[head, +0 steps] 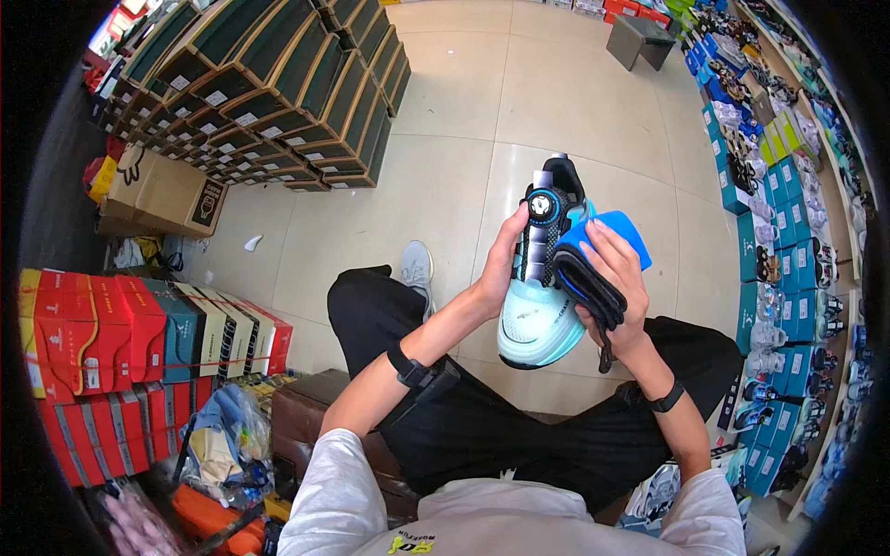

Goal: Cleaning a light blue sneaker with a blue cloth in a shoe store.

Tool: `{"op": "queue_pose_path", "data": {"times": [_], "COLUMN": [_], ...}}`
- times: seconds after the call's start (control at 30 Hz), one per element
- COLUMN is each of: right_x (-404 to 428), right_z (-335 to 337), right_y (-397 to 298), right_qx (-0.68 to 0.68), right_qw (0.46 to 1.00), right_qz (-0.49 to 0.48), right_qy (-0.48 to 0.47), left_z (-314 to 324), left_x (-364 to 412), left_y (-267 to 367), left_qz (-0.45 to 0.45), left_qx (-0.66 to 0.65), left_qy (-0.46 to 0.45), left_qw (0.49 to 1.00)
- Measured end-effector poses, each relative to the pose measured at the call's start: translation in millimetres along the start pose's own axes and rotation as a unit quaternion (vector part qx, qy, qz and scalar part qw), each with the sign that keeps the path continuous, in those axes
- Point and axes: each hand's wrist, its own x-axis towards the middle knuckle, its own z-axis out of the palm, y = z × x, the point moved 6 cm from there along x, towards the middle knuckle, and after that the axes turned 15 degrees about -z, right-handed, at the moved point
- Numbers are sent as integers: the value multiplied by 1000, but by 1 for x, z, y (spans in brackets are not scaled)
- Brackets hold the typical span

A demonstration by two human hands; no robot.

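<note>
A mint-and-white sneaker (539,323) with a black knit upper is held up in front of me, toe towards me. A round dial (544,206) with a blue ring sits on its tongue. My left hand (499,267) grips the shoe's left side, with the thumb beside the dial. In my right hand (621,274) is a folded blue-and-black cloth (591,285), apparently a padded mitt or towel, with a dark strap hanging down. The cloth lies against the shoe's right side and hides part of it.
Stacked dark shoeboxes (278,90) stand at the far left, near a cardboard carton (163,187). Red shoeboxes (104,333) are piled at the left. Shelves of shoes and teal boxes (786,278) line the right. A dark stool (640,42) stands on the tiled floor (445,167).
</note>
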Motion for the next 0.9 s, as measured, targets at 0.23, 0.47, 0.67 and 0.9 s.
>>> {"op": "queue_pose_path", "data": {"times": [0.23, 0.47, 0.67, 0.9], "right_x": [-7, -2, -3, -3], "right_z": [-4, -1, -3, -4], "right_y": [24, -2, 10, 14], "right_qx": [64, 28, 54, 20], "right_qw": [986, 999, 996, 996], "right_qz": [136, -23, 41, 78], "right_qy": [64, 12, 51, 30], "left_z": [-14, -3, -10, -28], "left_x": [4, 4, 5, 15], "left_y": [-11, -6, -6, -23], "left_qz": [-62, -18, -13, -74], "left_qx": [49, -7, 14, 87], "left_qy": [-47, -7, -24, -39], "left_qw": [996, 1000, 1000, 993]}}
